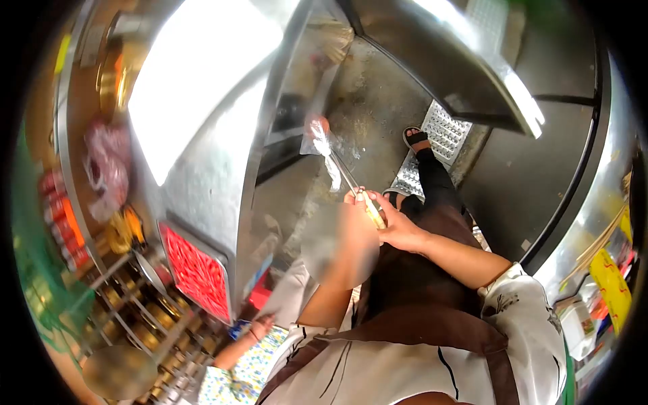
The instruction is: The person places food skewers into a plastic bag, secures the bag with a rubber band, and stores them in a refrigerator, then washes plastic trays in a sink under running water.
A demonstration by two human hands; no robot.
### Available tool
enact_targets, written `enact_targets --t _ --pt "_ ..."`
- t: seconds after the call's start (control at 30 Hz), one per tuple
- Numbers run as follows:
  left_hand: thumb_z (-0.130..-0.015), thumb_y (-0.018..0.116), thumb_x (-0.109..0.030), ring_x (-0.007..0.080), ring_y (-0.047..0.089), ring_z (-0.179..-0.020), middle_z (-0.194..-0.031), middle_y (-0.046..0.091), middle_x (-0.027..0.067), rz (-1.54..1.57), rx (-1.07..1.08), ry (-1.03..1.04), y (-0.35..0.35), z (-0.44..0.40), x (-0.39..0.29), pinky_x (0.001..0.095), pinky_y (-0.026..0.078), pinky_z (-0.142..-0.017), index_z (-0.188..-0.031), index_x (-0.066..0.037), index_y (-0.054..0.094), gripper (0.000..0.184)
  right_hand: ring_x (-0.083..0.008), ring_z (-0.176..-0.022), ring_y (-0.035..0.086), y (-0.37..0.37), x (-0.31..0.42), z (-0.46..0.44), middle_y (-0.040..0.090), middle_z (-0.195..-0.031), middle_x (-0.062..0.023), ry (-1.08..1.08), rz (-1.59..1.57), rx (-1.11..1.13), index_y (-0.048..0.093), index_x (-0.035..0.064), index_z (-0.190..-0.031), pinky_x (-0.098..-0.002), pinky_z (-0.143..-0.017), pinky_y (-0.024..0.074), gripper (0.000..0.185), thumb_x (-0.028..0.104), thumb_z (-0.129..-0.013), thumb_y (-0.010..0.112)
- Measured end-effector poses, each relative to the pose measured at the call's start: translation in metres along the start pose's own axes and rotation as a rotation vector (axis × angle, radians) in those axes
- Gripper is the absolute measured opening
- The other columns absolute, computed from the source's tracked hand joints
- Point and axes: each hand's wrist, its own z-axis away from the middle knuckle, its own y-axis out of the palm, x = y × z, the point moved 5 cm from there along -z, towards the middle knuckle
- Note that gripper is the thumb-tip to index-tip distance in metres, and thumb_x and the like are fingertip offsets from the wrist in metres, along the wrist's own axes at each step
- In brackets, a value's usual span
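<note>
Both hands are together in front of my apron. My left hand (354, 219), partly smeared by a blurred patch, closes around a long thin metal tool (344, 172) with a yellowish handle. My right hand (401, 229) grips the handle end, its fingers touching the left hand's. The tool points away from me, up and to the left. At its far end is a clear plastic bag (321, 142) with something reddish in its upper part. Whether the bag hangs from the tool I cannot tell, nor the tool's exact kind.
A steel counter (223, 142) stands left, with a tray of red strips (196, 273) at its near end. Another person's hand (260, 327) is beside it. A dark open door panel (439, 57) juts in above. Pink plastic bags (109, 165) hang far left.
</note>
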Motion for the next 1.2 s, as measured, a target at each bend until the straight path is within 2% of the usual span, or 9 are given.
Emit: enact_targets --t 0.1,0.2,0.27,0.33,0.4,0.47,0.6,1.07,1.2 --pt "-0.095 0.031 -0.033 0.0178 0.050 -0.097 -0.107 0.051 0.0090 -0.059 0.048 -0.081 0.004 -0.039 0.010 0.0282 0.040 -0.087 -0.118 -0.003 0.037 0.039 -0.0193 -0.099 0.050 -0.022 0.000 -0.030 0.048 -0.113 -0.0178 -0.025 -0.349 0.054 0.013 0.0055 -0.137 -0.0298 -0.081 0.0434 0.081 0.021 -0.076 0.065" --pt "-0.095 0.031 -0.034 0.0229 0.043 -0.113 -0.120 0.047 0.0118 -0.359 0.069 -0.189 0.008 -0.062 -0.007 0.0318 0.033 -0.096 -0.128 -0.003 0.031 0.046 -0.0225 -0.102 0.050 -0.053 -0.011 -0.054 0.048 -0.114 -0.0211 0.179 -0.146 0.007 0.014 0.0044 -0.137 -0.0314 -0.083 0.0427 0.077 0.019 -0.078 0.061" --pt "-0.092 0.040 -0.024 0.0251 0.036 -0.121 -0.128 0.042 0.0138 -0.759 0.182 0.096 0.002 -0.065 -0.039 0.0341 0.028 -0.101 -0.128 -0.002 0.035 0.043 -0.0337 -0.095 0.052 -0.083 -0.032 -0.076 0.047 -0.111 -0.0226 -0.309 0.455 -0.307 0.016 0.0046 -0.136 -0.0361 -0.083 0.0421 0.073 0.012 -0.077 0.056" --pt "-0.083 0.048 -0.006 0.0257 0.041 -0.118 -0.122 0.048 0.0151 -1.033 0.089 0.402 -0.001 -0.053 -0.090 0.0364 0.030 -0.099 -0.115 0.000 0.049 0.033 -0.0362 -0.092 0.052 -0.117 -0.038 -0.097 0.048 -0.105 -0.0211 -0.192 0.617 -0.247 0.021 0.0050 -0.135 -0.0388 -0.080 0.0432 0.068 0.009 -0.076 0.054" --pt "-0.080 0.048 -0.004 0.0314 0.044 -0.112 -0.113 0.052 0.0168 -1.404 -0.036 1.009 -0.004 -0.023 -0.153 0.0447 0.031 -0.097 -0.103 -0.001 0.053 0.024 -0.0360 -0.086 0.052 -0.147 -0.034 -0.122 0.047 -0.095 -0.0203 -0.148 0.756 -0.268 0.026 0.0047 -0.132 -0.0402 -0.074 0.0438 0.065 0.005 -0.074 0.053" --pt "-0.079 0.053 -0.007 0.0335 0.041 -0.114 -0.115 0.050 0.0174 -1.516 -0.349 1.183 -0.035 -0.008 -0.187 0.0471 0.026 -0.099 -0.105 -0.002 0.049 0.026 -0.0342 -0.082 0.052 -0.172 -0.035 -0.154 0.046 -0.090 -0.0179 -0.281 0.886 -0.351 0.031 0.0043 -0.130 -0.0394 -0.069 0.0444 0.061 0.002 -0.073 0.053" --pt "-0.080 0.054 -0.019 0.0387 0.027 -0.124 -0.132 0.031 0.0231 -1.669 -0.550 0.893 -0.067 -0.025 -0.215 0.0505 0.019 -0.101 -0.126 0.000 0.031 0.055 -0.0342 -0.085 0.051 -0.205 -0.007 -0.217 0.045 -0.094 -0.0170 -0.407 0.973 -0.348 0.031 0.0054 -0.129 -0.0402 -0.069 0.0451 0.059 0.004 -0.074 0.055" --pt "-0.082 0.049 -0.042 0.0441 0.035 -0.112 -0.122 0.034 0.0285 -1.775 -0.492 0.664 -0.113 -0.047 -0.197 0.0518 0.026 -0.093 -0.127 0.005 0.026 0.069 -0.0351 -0.092 0.050 -0.213 0.096 -0.437 0.048 -0.100 -0.0168 -0.497 1.150 -0.366 0.040 0.0092 -0.121 -0.0415 -0.073 0.0447 0.049 0.008 -0.075 0.056" --pt "-0.082 0.043 -0.049 0.0434 0.037 -0.108 -0.119 0.037 0.0268 -1.645 -0.507 0.660 -0.133 -0.042 -0.183 0.0516 0.027 -0.089 -0.128 0.001 0.027 0.069 -0.0328 -0.096 0.052 -0.241 0.076 -0.473 0.051 -0.103 -0.0162 -0.612 0.797 -0.270 0.051 0.0093 -0.109 -0.0398 -0.078 0.0441 0.037 0.015 -0.073 0.060"
